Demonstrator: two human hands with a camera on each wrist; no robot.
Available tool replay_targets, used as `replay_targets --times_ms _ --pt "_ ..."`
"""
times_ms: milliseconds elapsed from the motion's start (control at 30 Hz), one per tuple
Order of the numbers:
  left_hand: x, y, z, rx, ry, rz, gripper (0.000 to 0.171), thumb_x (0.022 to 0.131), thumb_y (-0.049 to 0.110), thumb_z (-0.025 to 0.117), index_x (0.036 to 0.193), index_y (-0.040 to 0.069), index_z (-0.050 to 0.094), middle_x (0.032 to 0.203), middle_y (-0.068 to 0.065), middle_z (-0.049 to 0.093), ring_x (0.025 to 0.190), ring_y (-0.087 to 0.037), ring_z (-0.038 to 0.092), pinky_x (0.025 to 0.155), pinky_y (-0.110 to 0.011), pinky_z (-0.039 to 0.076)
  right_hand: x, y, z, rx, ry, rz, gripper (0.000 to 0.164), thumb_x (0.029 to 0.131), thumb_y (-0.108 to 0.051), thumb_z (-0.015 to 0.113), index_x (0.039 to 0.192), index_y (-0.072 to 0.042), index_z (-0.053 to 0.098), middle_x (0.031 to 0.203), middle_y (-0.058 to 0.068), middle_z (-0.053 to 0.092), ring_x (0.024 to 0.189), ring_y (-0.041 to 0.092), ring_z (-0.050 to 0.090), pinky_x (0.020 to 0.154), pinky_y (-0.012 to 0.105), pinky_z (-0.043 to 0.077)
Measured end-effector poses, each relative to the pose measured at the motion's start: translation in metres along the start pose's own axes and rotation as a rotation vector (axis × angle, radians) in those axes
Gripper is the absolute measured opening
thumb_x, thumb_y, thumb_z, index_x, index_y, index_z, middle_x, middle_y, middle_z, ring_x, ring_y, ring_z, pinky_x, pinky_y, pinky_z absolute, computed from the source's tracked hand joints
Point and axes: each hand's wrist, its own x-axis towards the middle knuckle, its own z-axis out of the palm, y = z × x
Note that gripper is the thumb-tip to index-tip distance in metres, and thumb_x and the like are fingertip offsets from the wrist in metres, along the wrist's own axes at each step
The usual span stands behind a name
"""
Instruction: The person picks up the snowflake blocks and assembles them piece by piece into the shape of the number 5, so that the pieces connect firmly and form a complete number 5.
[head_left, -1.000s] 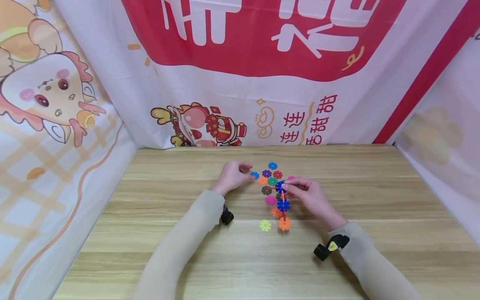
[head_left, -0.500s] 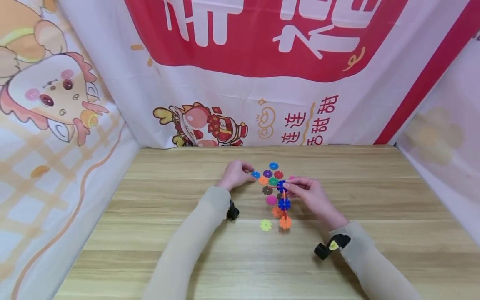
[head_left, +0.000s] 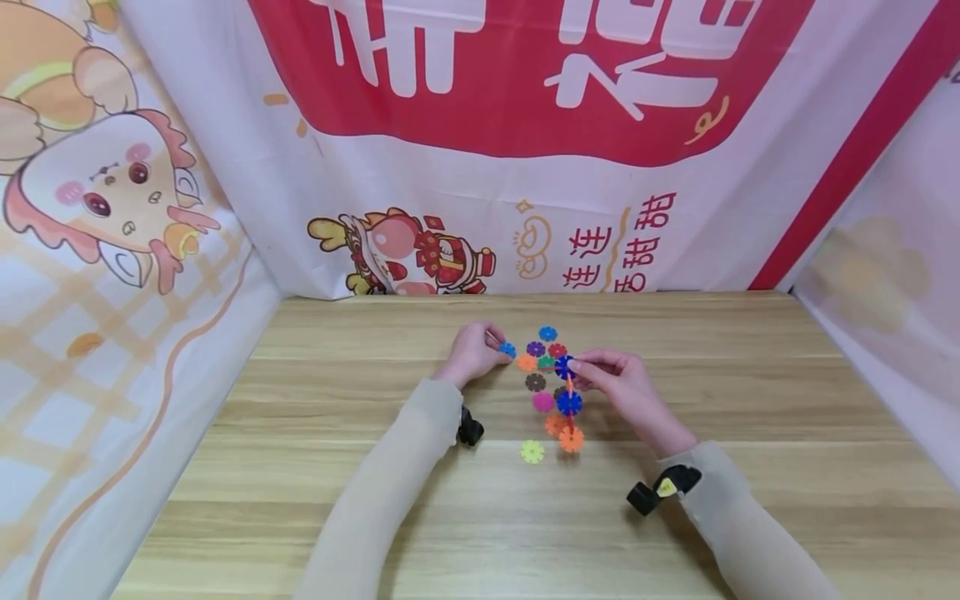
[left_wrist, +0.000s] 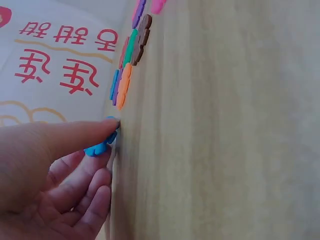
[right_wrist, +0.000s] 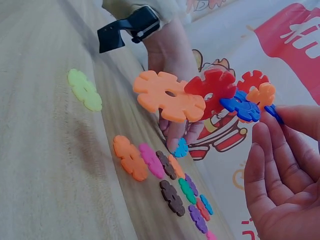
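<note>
My left hand (head_left: 472,352) pinches a light blue snowflake disc (left_wrist: 97,150) between thumb and fingers, close to the tabletop. With thumb and fingertips, my right hand (head_left: 618,379) holds a dark blue snowflake disc (head_left: 564,367) at one end of a chain of interlocked discs. Along that chain, in the right wrist view, come a small orange disc (right_wrist: 262,95), another red disc (right_wrist: 252,80), a second blue disc (right_wrist: 242,106), a red disc (right_wrist: 212,92) and a large orange disc (right_wrist: 165,97) at the far end. The chain hangs over the loose discs.
Loose discs lie flat between the hands, among them a pink disc (head_left: 543,402), a brown disc (head_left: 535,382), a purple disc (head_left: 536,348) and a yellow-green disc (head_left: 532,452) nearer the front. Printed cloth (head_left: 450,183) walls the wooden table (head_left: 360,333) at the back and sides.
My left fingers have closed on the light blue disc, which has shifted slightly left and tilted. My right hand has raised the chain a little.
</note>
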Motion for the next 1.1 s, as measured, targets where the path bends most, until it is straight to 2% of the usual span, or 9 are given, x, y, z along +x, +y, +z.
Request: replay_targets --times_ms 133,300,533,833,1100 --pt "-0.005 -0.001 -0.001 -0.08 0.037 0.049 0.018 0.086 0.004 0.082 0.101 0.006 0.071 0.087 -0.002 0.072 0.083 -0.016 0.068 0.077 -0.031 0.056 0.0 0.0 -0.003 -0.007 0.004 0.002 0.038 0.096 -0.03 0.074 0.115 0.001 0.069 0.101 0.011 0.073 0.089 0.022 0.07 0.09 0.043 0.056" --pt "-0.017 0.003 -0.007 -0.142 0.086 0.104 0.016 0.086 0.007 0.083 0.1 0.009 0.077 0.087 0.001 0.073 0.082 -0.014 0.069 0.073 -0.029 0.057 0.003 -0.002 -0.005 -0.037 0.013 0.02 0.042 0.096 -0.035 0.074 0.117 0.0 0.068 0.105 0.012 0.073 0.094 0.023 0.069 0.093 0.042 0.055" --pt "-0.04 0.013 -0.012 -0.272 0.118 0.122 0.016 0.084 0.011 0.085 0.097 0.011 0.076 0.091 0.002 0.075 0.085 -0.016 0.07 0.077 -0.033 0.059 0.006 -0.002 -0.007 -0.053 0.025 0.005 0.041 0.096 -0.036 0.074 0.118 -0.001 0.069 0.104 0.01 0.073 0.094 0.022 0.069 0.087 0.032 0.057" --pt "-0.056 0.028 -0.011 -0.283 0.081 0.194 0.014 0.084 0.011 0.085 0.096 0.012 0.077 0.092 0.003 0.075 0.085 -0.016 0.07 0.078 -0.032 0.058 0.005 0.0 -0.008 -0.023 0.035 -0.013 0.04 0.096 -0.034 0.073 0.116 0.001 0.069 0.102 0.01 0.073 0.092 0.021 0.069 0.087 0.034 0.057" --pt "-0.067 0.04 -0.015 -0.31 0.025 0.194 0.015 0.085 0.007 0.083 0.098 0.01 0.077 0.094 0.001 0.074 0.087 -0.017 0.07 0.079 -0.03 0.059 0.005 -0.003 -0.009 -0.006 0.04 -0.017 0.044 0.096 -0.036 0.073 0.119 0.001 0.068 0.104 0.008 0.073 0.092 0.019 0.07 0.088 0.034 0.057"
